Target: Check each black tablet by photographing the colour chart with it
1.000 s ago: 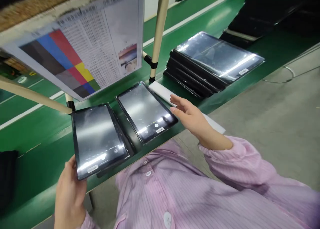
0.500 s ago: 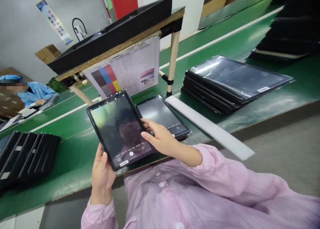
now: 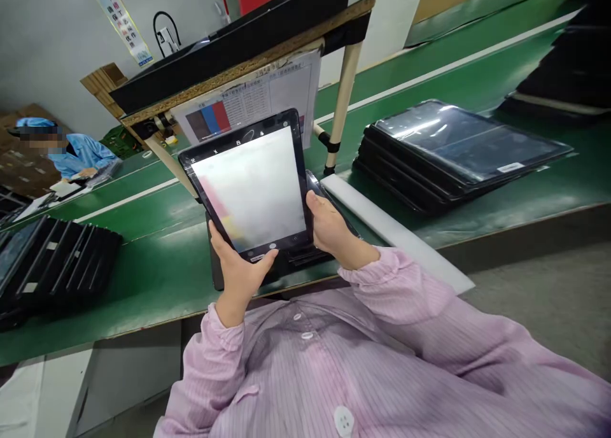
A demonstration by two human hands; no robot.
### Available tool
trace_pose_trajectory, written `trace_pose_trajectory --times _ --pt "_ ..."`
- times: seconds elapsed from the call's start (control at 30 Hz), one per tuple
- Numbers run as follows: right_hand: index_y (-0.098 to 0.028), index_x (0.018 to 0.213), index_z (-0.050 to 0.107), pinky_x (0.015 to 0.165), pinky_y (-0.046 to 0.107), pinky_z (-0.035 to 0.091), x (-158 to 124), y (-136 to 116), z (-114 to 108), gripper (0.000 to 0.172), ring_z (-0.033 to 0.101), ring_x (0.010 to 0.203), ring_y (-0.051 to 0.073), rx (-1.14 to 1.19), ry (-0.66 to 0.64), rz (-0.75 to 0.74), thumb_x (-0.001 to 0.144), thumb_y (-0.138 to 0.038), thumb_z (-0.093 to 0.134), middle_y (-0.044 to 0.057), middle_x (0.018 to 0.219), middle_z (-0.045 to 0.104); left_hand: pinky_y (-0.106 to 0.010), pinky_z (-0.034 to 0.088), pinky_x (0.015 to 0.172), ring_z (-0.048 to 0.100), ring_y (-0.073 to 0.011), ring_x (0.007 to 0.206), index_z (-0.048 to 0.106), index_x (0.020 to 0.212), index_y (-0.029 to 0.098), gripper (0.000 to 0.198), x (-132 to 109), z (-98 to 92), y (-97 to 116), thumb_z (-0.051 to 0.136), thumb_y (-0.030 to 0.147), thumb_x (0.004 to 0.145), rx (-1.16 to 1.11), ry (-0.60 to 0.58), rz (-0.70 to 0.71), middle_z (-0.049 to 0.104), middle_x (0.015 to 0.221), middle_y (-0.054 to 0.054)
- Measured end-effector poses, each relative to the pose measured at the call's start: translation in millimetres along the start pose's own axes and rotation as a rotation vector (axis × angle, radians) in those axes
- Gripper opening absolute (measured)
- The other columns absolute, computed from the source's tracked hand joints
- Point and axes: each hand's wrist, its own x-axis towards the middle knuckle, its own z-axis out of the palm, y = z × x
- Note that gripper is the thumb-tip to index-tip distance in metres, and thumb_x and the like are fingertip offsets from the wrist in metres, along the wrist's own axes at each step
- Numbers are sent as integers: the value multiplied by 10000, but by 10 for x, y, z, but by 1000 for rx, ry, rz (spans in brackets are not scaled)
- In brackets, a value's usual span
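Note:
Both hands hold one black tablet (image 3: 252, 190), raised and tilted before the printed chart. Its lit screen shows a camera view, mostly white with blurred pink and yellow at the left. My left hand (image 3: 241, 272) grips the lower left corner, its thumb near the round shutter button. At the right edge my right hand (image 3: 331, 228) is closed round the frame, thumb on the front; its other fingers are hidden behind. Beneath and behind it, another tablet (image 3: 334, 202) lies on the green bench, mostly covered. The chart sheet (image 3: 291, 94) with colour blocks hangs from a shelf, partly hidden by the tablet.
A stack of tablets (image 3: 468, 145) lies at the right, with a long white strip (image 3: 401, 234) beside it. More black tablets (image 3: 57, 266) stand in a row at the left. A wooden-edged shelf (image 3: 248, 62) stands ahead. A co-worker (image 3: 76, 151) sits far left.
The tablet has risen and turned toward the chart; its screen went from a dark picture to a bright one. My right hand has moved from the screen's side to gripping the right edge.

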Motion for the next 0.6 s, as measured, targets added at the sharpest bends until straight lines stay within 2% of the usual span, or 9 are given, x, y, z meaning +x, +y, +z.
trace_pose_trajectory --times 0.1,0.27,0.5,0.6 --pt "-224 1030 718 954 478 592 -2 -1 -25 660 695 1132 309 -72 15 23 779 -820 585 83 1056 771 -564 62 1268 21 -394 1576 23 1603 182 1340 5 41 60 898 492 636 26 -14 -42 42 1680 -238" --pt "-233 1075 713 930 466 601 22 35 -45 723 681 1161 314 -156 29 2 776 -864 524 86 1072 765 -599 73 1258 -3 -405 1573 -8 1598 168 1312 -6 87 47 876 471 676 74 -6 -49 -8 1680 -254" --pt "-229 1116 708 955 465 587 40 68 -61 670 662 1198 311 -120 11 -18 823 -806 533 82 1131 753 -607 89 1252 -7 -425 1568 -14 1596 145 1382 -19 79 54 889 549 631 59 -27 -69 12 1667 -274" --pt "-222 1116 709 973 466 581 42 88 -57 665 660 1202 309 -105 16 -18 821 -796 552 79 1140 752 -569 102 1262 60 -407 1569 68 1593 145 1323 -10 59 33 876 575 638 -19 -5 -81 71 1667 -260"
